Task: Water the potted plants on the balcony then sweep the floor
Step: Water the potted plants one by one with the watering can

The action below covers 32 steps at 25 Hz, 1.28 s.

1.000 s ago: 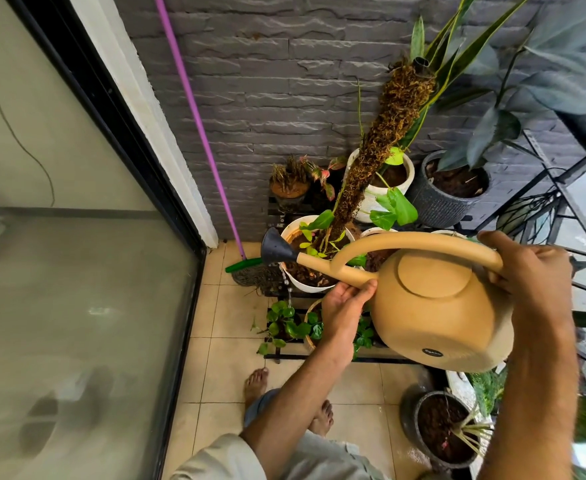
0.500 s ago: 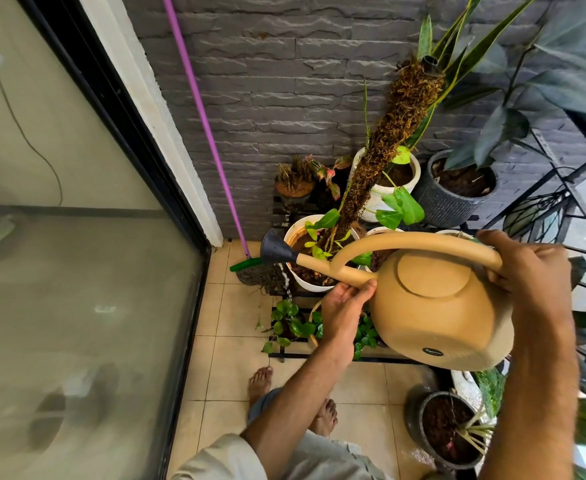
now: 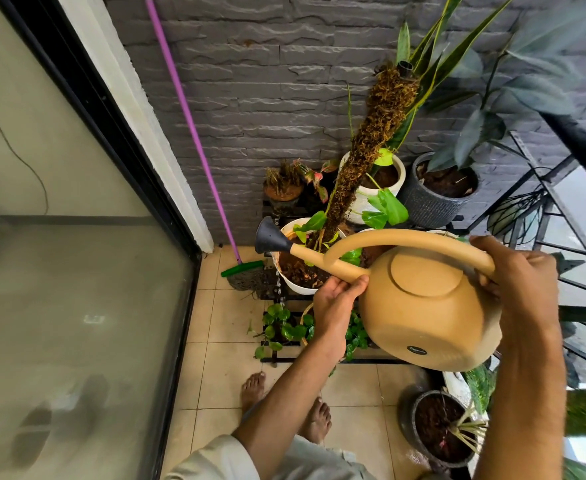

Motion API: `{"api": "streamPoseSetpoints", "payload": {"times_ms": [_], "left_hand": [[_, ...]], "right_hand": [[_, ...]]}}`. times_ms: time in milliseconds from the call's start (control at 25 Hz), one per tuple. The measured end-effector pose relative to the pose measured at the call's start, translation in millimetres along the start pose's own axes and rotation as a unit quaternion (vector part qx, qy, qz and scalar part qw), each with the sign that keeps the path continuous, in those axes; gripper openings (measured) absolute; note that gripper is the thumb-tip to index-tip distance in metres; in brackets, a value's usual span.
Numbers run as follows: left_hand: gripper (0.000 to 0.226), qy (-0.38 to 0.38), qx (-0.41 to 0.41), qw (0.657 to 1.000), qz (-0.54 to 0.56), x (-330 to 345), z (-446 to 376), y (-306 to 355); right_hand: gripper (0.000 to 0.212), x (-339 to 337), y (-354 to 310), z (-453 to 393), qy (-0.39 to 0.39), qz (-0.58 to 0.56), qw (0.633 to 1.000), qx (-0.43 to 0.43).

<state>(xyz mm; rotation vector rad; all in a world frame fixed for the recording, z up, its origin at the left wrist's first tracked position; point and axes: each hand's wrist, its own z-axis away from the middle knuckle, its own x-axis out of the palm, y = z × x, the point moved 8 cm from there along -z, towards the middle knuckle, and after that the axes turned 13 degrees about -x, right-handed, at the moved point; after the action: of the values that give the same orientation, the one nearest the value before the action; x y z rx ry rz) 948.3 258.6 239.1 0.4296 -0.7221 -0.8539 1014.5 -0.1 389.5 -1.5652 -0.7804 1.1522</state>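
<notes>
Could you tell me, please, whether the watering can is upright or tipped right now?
Tipped. The watering can leans spout-down toward the black rose, and water droplets fall below it toward the small green plant.

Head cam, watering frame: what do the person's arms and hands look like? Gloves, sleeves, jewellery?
Left hand and right hand are bare: no gloves, rings or watch visible. Both forearms are uncovered. A light beige short sleeve shows on the left upper arm; the right arm's sleeve is out of view.

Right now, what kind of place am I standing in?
Most likely a small home balcony. A metal railing runs along one side, a sliding glass door along the other, and potted plants crowd a tiered stand against a grey brick wall, above a tiled floor.
</notes>
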Motion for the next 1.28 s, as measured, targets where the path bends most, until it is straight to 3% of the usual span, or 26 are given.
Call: {"api": "streamPoseSetpoints", "payload": {"times_ms": [200, 360, 560, 840, 1280], "left_hand": [[0.028, -0.018, 0.005, 1.000, -0.015, 33, 4, -5], [0.031, -0.041, 0.001, 0.998, -0.037, 68, 7, -12], [0.033, -0.095, -0.026, 0.993, -0.062, 113, 14, -37], [0.036, -0.119, -0.056, 0.986, -0.100, 147, 16, -65], [0.031, -0.098, -0.069, 0.986, -0.118, 132, 19, -84]], "right_hand": [[0.041, -38, -2, 5, 0.032, -0.017, 0.999, 0.023], [0.056, -80, -2, 7, 0.086, -0.010, 0.996, 0.035], [0.035, -129, -8, 10, 0.146, 0.014, 0.989, 0.036], [0.022, -168, -3, 17, 0.184, 0.003, 0.982, 0.046], [0.050, -172, 16, 8, 0.160, 0.010, 0.984, 0.074]]}}
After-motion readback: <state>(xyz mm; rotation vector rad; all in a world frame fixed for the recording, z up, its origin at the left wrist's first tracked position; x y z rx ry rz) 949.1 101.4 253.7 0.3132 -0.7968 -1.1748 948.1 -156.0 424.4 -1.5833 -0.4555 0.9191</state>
